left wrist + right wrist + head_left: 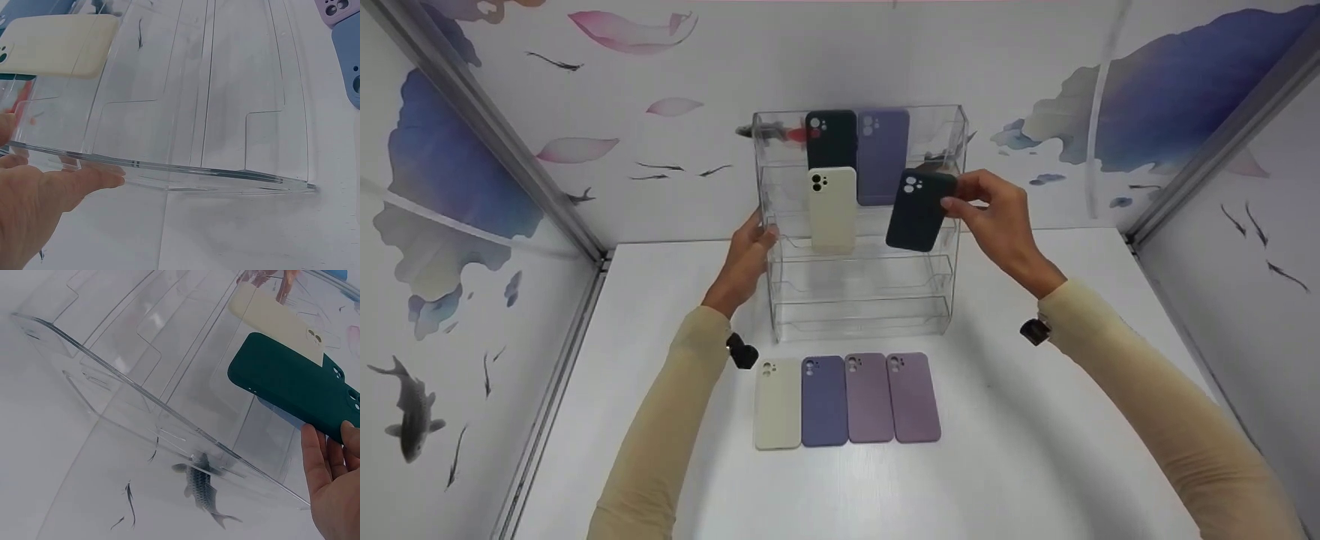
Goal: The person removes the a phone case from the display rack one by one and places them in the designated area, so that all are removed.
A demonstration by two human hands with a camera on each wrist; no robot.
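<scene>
Person's R hand [997, 221] pinches dk green case [919, 214] by clear rack [862, 309], upper R; L hand [742, 259] grips rack's L side; 4 cases [832, 405] in front.

Fingers [93, 181] holding clear rack [208, 172], cream case [62, 45] inside, lilac case [338, 9], blue case [350, 62] at right

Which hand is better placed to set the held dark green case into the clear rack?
Probably the right hand: it pinches the dark green case in front of the clear rack, while the left hand holds the rack's side.
</scene>
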